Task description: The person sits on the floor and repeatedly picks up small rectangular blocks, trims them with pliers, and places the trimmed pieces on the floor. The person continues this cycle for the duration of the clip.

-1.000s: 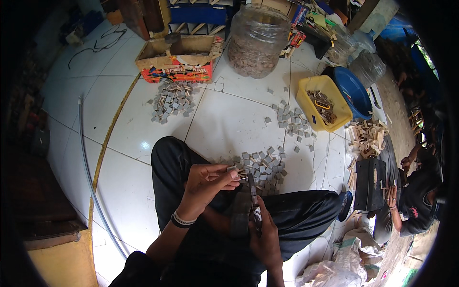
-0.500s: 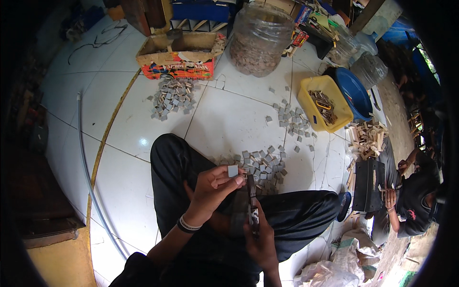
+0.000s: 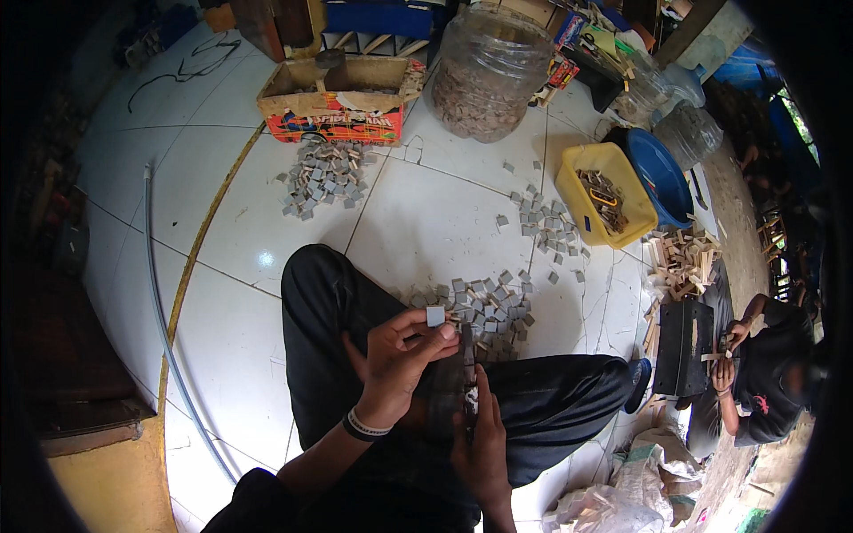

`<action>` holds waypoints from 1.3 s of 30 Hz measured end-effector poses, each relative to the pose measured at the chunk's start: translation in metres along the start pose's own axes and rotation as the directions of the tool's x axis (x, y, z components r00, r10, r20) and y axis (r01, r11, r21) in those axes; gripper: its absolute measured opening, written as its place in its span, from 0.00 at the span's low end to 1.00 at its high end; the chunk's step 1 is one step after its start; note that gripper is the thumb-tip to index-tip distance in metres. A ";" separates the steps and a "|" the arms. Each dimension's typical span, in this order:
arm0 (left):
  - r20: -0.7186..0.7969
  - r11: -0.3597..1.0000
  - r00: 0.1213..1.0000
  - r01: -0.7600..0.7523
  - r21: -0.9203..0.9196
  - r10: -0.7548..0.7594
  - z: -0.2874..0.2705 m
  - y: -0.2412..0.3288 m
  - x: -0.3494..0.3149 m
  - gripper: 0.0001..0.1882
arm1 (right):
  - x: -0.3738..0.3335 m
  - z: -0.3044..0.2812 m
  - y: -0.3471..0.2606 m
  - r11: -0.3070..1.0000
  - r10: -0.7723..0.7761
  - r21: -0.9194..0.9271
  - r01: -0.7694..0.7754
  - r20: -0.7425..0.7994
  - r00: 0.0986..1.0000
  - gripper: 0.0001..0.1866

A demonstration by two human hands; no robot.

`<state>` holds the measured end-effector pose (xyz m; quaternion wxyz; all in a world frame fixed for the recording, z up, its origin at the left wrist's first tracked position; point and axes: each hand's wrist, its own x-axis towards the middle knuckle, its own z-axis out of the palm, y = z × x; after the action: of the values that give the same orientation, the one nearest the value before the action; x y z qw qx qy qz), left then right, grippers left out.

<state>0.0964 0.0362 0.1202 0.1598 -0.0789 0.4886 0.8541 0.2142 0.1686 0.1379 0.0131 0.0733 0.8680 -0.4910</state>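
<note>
My left hand (image 3: 400,360), a light band on its wrist, is closed on a small grey-faced square block (image 3: 435,315), pinched up between thumb and fingers. Close beside it, my right hand (image 3: 482,449) is wrapped round a long, narrow dark hand tool (image 3: 469,377) held roughly upright. The tool's top end reaches the left fingertips; I cannot tell its exact kind or whether it touches the block. Just beyond both hands, a heap of similar grey-faced blocks (image 3: 494,306) lies on the floor between my crossed legs.
More blocks form a far-left heap (image 3: 324,178) and a scattered group (image 3: 549,222). Behind stand a cardboard box (image 3: 333,124), a clear plastic container (image 3: 489,84), a yellow tub (image 3: 613,235) and a blue basin (image 3: 662,173). At right, a co-worker (image 3: 769,373) sits near wooden sticks (image 3: 682,262).
My right hand has shifted slightly, its thumb higher along the tool. The left hand keeps the block in nearly the same place. The co-worker's hands have come together around a stick.
</note>
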 end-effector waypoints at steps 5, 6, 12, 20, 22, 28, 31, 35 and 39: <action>0.032 0.999 0.999 0.032 0.023 -0.033 -0.002 0.000 0.001 0.16 | 0.000 0.001 0.000 0.998 0.013 0.056 -0.013 0.001 1.000 0.37; 0.062 0.998 0.997 0.036 0.046 -0.039 -0.002 0.000 0.002 0.18 | 0.000 0.001 0.000 0.995 0.008 0.103 -0.008 0.002 1.000 0.36; 0.316 0.970 0.938 0.197 -0.145 -0.144 -0.009 -0.010 0.004 0.29 | -0.012 -0.013 0.004 0.879 0.136 0.429 -0.207 0.190 0.972 0.26; 0.642 0.863 0.751 0.419 -0.283 -0.154 -0.030 -0.030 0.023 0.25 | -0.018 -0.023 0.002 0.487 0.096 0.755 -0.440 0.455 0.886 0.10; 0.663 0.833 0.722 0.480 -0.275 -0.197 -0.036 -0.029 0.026 0.23 | -0.019 -0.023 0.002 0.455 0.079 0.773 -0.442 0.460 0.885 0.11; 0.657 0.872 0.703 0.469 -0.139 -0.273 -0.054 -0.017 0.039 0.15 | -0.017 -0.015 0.006 0.880 0.080 0.409 -0.242 0.375 0.924 0.22; 0.642 0.897 0.720 0.427 -0.111 -0.263 -0.060 -0.020 0.039 0.13 | -0.020 0.000 0.002 0.999 0.022 0.044 -0.027 0.109 0.994 0.34; 0.660 0.926 0.728 0.354 -0.133 -0.184 -0.063 -0.024 0.034 0.10 | -0.018 -0.002 0.002 0.987 0.019 -0.162 -0.001 0.113 0.993 0.40; 0.608 0.940 0.773 0.317 -0.127 -0.179 -0.060 -0.020 0.030 0.14 | -0.013 -0.008 0.003 0.997 0.051 -0.065 -0.040 0.176 0.983 0.41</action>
<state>0.0738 0.0001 0.0642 0.4051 0.1077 0.3016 0.8563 0.2283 0.1757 0.1408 0.1038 0.0487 0.8762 -0.4682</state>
